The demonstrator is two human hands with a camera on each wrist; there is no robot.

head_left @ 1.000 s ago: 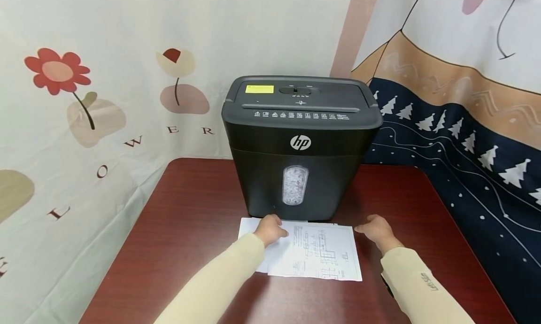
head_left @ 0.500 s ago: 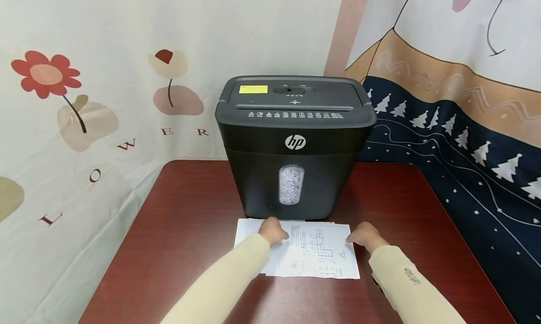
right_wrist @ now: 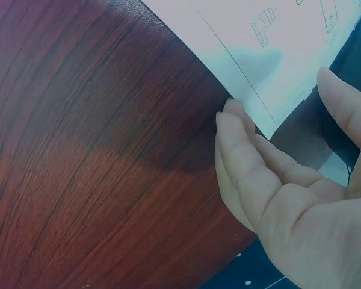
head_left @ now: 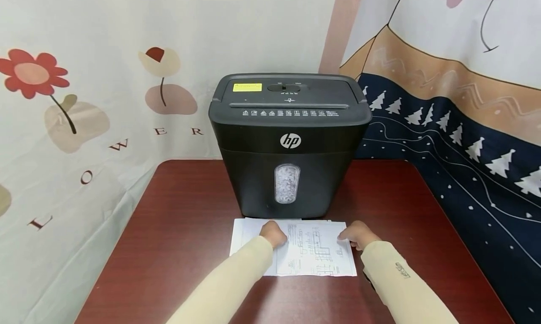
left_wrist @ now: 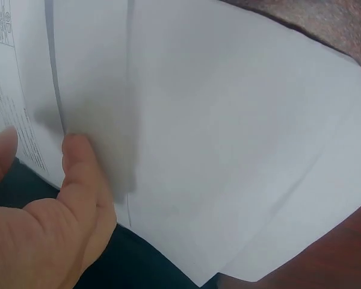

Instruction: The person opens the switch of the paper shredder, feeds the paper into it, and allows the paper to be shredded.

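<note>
A printed sheet of paper with line drawings overlaps blank white paper on the table. My left hand is at the printed sheet's left edge, fingers curled there and thumb over the printed side. In the left wrist view a dark gap runs along that edge by the fingertips. My right hand is at the sheet's upper right corner. Seen from the right wrist, its fingers reach the corner's edge while the thumb stands well apart on the far side.
A black HP paper shredder stands right behind the papers, with a window showing white shreds. Its narrow feed slot runs across the top. The dark red wooden table has patterned cloth behind and beside it.
My right hand has moved left, from beside the sheet onto its upper right corner. The left hand has stayed at the left edge. The head view has shifted slightly.
</note>
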